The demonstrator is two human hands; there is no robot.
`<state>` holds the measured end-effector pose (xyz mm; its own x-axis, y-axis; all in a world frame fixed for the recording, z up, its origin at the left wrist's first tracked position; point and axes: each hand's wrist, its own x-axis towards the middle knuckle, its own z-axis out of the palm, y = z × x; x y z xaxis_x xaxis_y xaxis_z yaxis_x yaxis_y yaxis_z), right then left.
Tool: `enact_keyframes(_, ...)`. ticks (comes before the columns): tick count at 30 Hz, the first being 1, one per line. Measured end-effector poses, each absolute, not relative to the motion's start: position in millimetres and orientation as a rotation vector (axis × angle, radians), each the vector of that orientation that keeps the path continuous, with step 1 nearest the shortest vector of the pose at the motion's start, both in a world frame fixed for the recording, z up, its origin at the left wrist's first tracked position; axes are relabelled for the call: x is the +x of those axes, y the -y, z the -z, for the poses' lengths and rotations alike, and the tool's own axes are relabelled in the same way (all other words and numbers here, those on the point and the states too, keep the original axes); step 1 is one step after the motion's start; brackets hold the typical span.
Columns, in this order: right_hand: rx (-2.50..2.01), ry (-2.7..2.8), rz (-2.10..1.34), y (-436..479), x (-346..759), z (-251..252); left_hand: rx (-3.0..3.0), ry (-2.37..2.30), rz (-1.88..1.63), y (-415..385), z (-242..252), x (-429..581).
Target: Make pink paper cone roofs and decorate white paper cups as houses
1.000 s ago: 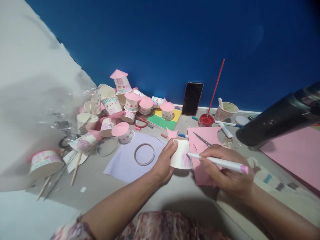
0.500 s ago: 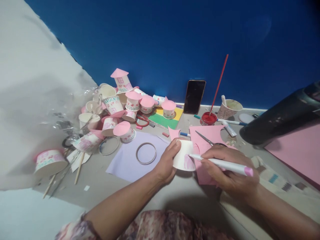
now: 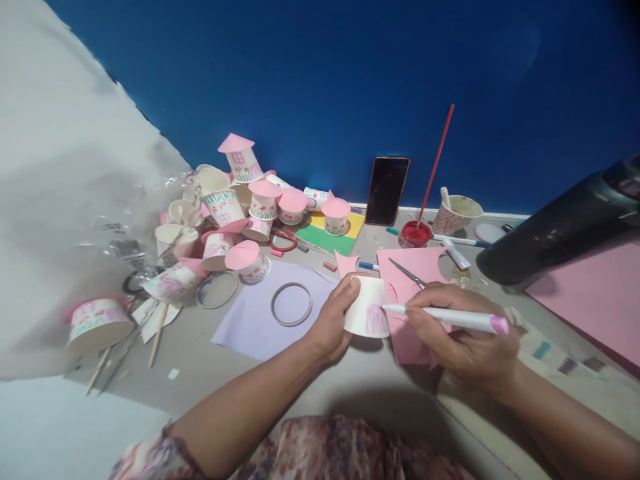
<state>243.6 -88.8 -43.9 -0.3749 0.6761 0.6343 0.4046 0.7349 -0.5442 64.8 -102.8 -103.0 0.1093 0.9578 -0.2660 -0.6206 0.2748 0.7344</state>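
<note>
In left grip (image 3: 332, 323), tapered paper cup (image 3: 367, 297)

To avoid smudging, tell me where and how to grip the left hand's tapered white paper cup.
Hold the white paper cup by its blank left wall, likely best from the left, as the left hand does: it narrows upward; purple scribble and the slim white plastic marker occupy its right.

Your right hand (image 3: 463, 333) hides the handles of the scissors (image 3: 406, 271); your left hand's (image 3: 334, 321) fingertips sit unseen behind the cup (image 3: 364, 303); bottle (image 3: 555, 230) cut by right edge; bag (image 3: 65, 247) blurred
</note>
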Motion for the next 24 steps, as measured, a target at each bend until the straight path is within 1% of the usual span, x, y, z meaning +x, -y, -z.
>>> enact_keyframes(7, -0.825, 2.007, -0.411, 88.7, 242.1, 42.6, 0.471, -0.796, -1.223, 102.8, 104.7, 64.9)
enact_keyframes(13, -0.844, 1.945, -0.372, 87.9, 244.2, 40.7, 0.222, -0.768, -1.132, 99.5, 98.5, 60.7)
enact_keyframes(24, -0.852, 1.883, -0.511, 86.7, 244.6, 46.7, 0.185, -0.692, -1.099, 99.6, 101.0, 59.0)
